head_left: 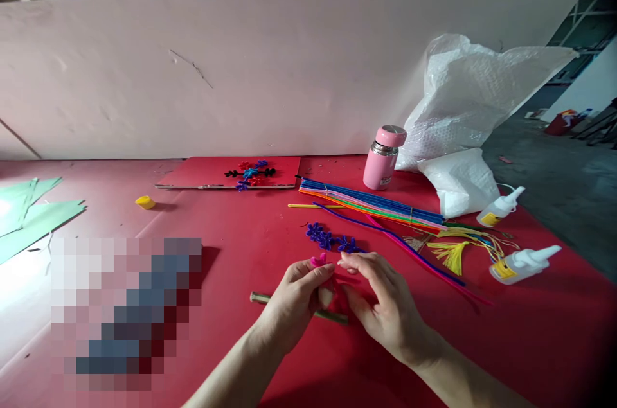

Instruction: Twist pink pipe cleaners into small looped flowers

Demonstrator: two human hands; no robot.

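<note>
A left hand (299,286) pinches a looped pink stem (319,259); the right hand (393,302) hovers beside it, fingers parted. Seemingly light and pliable, best held below the loops

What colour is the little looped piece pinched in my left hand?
The looped piece in your left hand is bright pink, seen in the head view.

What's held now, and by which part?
The left grip pinches a pink fuzzy stem just below its looped end. Whether the right grip holds any of it, I can't tell.
</note>
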